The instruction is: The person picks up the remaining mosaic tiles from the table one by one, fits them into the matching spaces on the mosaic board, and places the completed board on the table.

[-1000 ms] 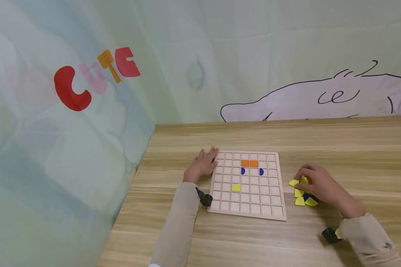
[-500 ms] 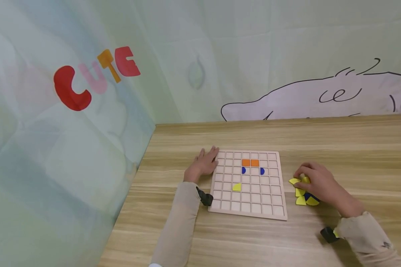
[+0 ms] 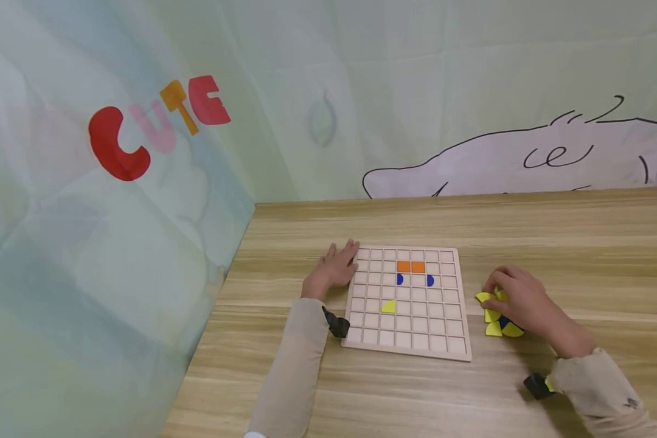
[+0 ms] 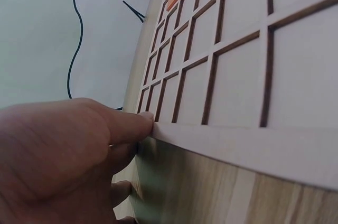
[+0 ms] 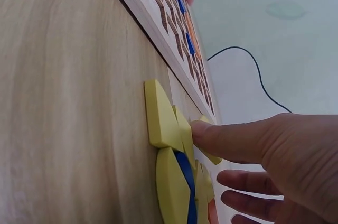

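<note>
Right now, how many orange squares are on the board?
2: one orange square and, just right of it, another orange square, both in the second row from the far edge of the board. None looks hidden.

5 pieces on board

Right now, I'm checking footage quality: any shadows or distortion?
Head view: soft shadow beneath the beige cloth right sleeve; left wrist view: tan wood-grain table darkened beside the pale wooden grid board; right wrist view: board steeply foreshortened.
</note>
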`<state>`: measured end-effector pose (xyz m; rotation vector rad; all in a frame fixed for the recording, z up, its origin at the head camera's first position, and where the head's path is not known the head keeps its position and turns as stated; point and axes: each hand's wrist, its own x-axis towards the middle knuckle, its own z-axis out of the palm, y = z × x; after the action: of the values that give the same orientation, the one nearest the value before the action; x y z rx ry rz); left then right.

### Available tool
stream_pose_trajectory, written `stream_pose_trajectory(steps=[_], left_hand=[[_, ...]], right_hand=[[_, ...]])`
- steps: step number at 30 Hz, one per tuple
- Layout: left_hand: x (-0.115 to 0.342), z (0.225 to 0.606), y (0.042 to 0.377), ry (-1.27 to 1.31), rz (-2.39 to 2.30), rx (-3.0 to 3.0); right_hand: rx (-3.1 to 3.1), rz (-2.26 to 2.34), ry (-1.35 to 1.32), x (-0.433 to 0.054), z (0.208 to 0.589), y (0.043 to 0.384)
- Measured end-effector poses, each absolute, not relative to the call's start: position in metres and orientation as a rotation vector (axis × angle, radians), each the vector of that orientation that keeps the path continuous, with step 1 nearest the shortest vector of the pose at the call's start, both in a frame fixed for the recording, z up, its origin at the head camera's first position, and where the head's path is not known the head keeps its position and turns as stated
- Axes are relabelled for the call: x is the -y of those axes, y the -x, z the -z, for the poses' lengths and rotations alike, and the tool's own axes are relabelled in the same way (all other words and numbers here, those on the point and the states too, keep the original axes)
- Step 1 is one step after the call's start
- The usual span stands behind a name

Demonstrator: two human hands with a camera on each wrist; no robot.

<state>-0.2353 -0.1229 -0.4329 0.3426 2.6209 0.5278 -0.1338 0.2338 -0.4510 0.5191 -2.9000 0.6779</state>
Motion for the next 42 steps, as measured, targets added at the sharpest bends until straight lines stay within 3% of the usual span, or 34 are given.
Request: stream_pose_trajectory(steps=[42], left_hand=[[0.121, 0.428, 0.231, -0.329, -0.553, -2.607]], right_hand=[[2.700, -1.101, -0.434, -0.211, 0.453, 0.140]])
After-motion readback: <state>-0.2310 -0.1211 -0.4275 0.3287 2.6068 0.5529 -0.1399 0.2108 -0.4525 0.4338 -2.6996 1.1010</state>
